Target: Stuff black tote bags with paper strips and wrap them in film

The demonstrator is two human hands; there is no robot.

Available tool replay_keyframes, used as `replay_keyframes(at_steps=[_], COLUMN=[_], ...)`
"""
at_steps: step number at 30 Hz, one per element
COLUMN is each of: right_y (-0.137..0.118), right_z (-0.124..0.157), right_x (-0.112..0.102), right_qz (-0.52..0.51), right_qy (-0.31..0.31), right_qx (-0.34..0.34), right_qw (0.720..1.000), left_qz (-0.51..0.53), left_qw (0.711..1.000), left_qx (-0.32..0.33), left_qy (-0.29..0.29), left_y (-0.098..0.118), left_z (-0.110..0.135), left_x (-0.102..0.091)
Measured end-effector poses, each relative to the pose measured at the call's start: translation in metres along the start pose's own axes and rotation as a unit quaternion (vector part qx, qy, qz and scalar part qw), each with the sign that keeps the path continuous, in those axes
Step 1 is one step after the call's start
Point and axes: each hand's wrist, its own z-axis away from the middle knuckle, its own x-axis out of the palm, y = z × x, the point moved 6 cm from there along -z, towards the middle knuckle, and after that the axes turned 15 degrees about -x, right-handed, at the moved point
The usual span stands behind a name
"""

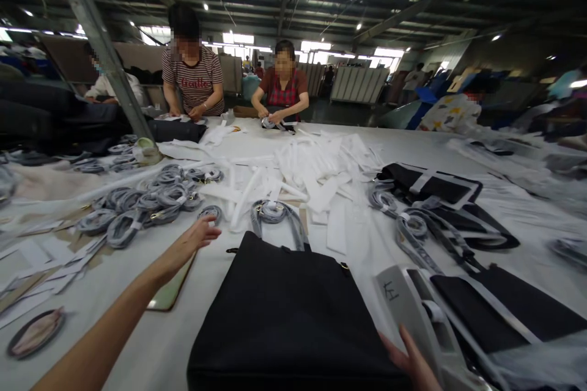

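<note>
A black handbag (293, 311) lies in front of me on the white table, its wrapped handles (296, 226) stretching away from me. My left hand (190, 247) reaches past the bag's left side, fingers stretched out and holding nothing. Just beyond its fingertips is a small coiled grey strap (211, 214); whether they touch cannot be made out. Beside the bag's lower right edge is my right hand (410, 360), fingers apart and partly hidden by the bag. It is close to a grey tape dispenser (413, 305) with a handwritten mark.
Many coiled straps (160, 195) are piled at left, near a green-backed phone (172, 287) and paper strips (55, 269). White wrapping pieces (312, 165) cover the middle. More black bags (481, 305) lie at right. Across the table, co-workers (192, 82) handle items; a metal post (101, 43) stands left.
</note>
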Motion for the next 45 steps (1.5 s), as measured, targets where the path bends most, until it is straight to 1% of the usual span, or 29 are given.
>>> replay_keyframes(at_steps=[1,2,3,4,5,6,8,9,12,14,17,19,20,21,23,25,26,28,30,31,33,35,37,39,40,41,42,44,45], right_y=[0.006,0.011,0.016,0.019,0.020,0.020,0.018,0.016,0.018,0.026,0.029,0.008,-0.009,-0.028,-0.065,-0.087,-0.092,-0.083,-0.061,-0.051,-0.036,-0.033,-0.039,-0.049,-0.052,-0.052,-0.049,-0.039,-0.032], right_z=[0.004,0.007,0.009,0.009,0.008,0.006,0.000,-0.002,-0.007,-0.009,-0.014,-0.020,-0.022,-0.023,-0.020,-0.009,-0.001,0.013,0.022,0.024,0.021,0.007,-0.021,-0.059,-0.079,-0.098,-0.116,-0.146,-0.157], right_x=[-0.005,-0.008,-0.009,-0.007,-0.001,0.007,0.027,0.036,0.048,0.041,0.015,0.010,0.017,0.031,0.077,0.130,0.154,0.188,0.199,0.198,0.188,0.170,0.147,0.121,0.110,0.100,0.093,0.086,0.085], right_qz=[-0.014,-0.022,-0.023,-0.017,-0.008,-0.002,-0.003,-0.005,0.007,0.038,0.152,0.251,0.296,0.335,0.397,0.426,0.435,0.458,0.480,0.486,0.481,0.469,0.474,0.514,0.543,0.578,0.598,0.624,0.631], right_qy=[0.015,0.034,0.054,0.068,0.074,0.071,0.044,0.031,-0.005,-0.016,0.030,0.048,0.030,-0.009,-0.131,-0.273,-0.339,-0.450,-0.519,-0.534,-0.534,-0.491,-0.400,-0.280,-0.229,-0.191,-0.170,-0.155,-0.156], right_qx=[0.029,0.054,0.075,0.092,0.102,0.108,0.119,0.114,0.074,0.049,0.006,-0.062,-0.106,-0.152,-0.223,-0.245,-0.244,-0.199,-0.133,-0.108,-0.086,-0.098,-0.138,-0.199,-0.227,-0.248,-0.258,-0.270,-0.275], right_qw=[0.999,0.998,0.995,0.993,0.992,0.992,0.992,0.993,0.997,0.998,0.988,0.965,0.949,0.930,0.881,0.827,0.798,0.740,0.695,0.684,0.690,0.728,0.773,0.786,0.775,0.753,0.740,0.716,0.708], left_qz=[0.062,0.108,0.148,0.174,0.186,0.205,0.259,0.284,0.313,0.310,0.349,0.393,0.406,0.409,0.377,0.307,0.268,0.204,0.179,0.179,0.193,0.212,0.230,0.243,0.251,0.261,0.274,0.291,0.285], left_qw=[0.995,0.984,0.970,0.960,0.957,0.952,0.938,0.930,0.921,0.921,0.912,0.899,0.894,0.891,0.895,0.909,0.915,0.915,0.896,0.886,0.872,0.865,0.862,0.861,0.860,0.859,0.857,0.862,0.875], left_qx=[-0.071,-0.142,-0.189,-0.208,-0.204,-0.209,-0.225,-0.231,-0.230,-0.232,-0.216,-0.178,-0.162,-0.154,-0.166,-0.197,-0.215,-0.247,-0.278,-0.292,-0.313,-0.325,-0.325,-0.321,-0.321,-0.321,-0.320,-0.314,-0.301], left_qy=[0.015,0.002,-0.027,-0.064,-0.093,-0.091,-0.058,-0.030,0.034,0.046,-0.009,-0.070,-0.100,-0.126,-0.174,-0.202,-0.213,-0.246,-0.295,-0.312,-0.324,-0.318,-0.314,-0.309,-0.307,-0.303,-0.296,-0.272,-0.251], left_y=[-0.034,-0.068,-0.097,-0.119,-0.136,-0.150,-0.167,-0.170,-0.164,-0.153,-0.127,-0.105,-0.094,-0.084,-0.067,-0.055,-0.050,-0.045,-0.047,-0.050,-0.060,-0.071,-0.077,-0.078,-0.078,-0.078,-0.078,-0.081,-0.083], left_z=[0.014,0.031,0.049,0.067,0.083,0.096,0.116,0.122,0.134,0.137,0.137,0.132,0.129,0.125,0.116,0.106,0.100,0.089,0.082,0.078,0.073,0.069,0.066,0.063,0.061,0.058,0.053,0.043,0.038], left_x=[-0.007,-0.003,0.007,0.023,0.038,0.051,0.066,0.067,0.053,0.039,0.028,0.026,0.025,0.025,0.028,0.032,0.035,0.044,0.058,0.065,0.076,0.085,0.091,0.094,0.095,0.095,0.095,0.093,0.091])
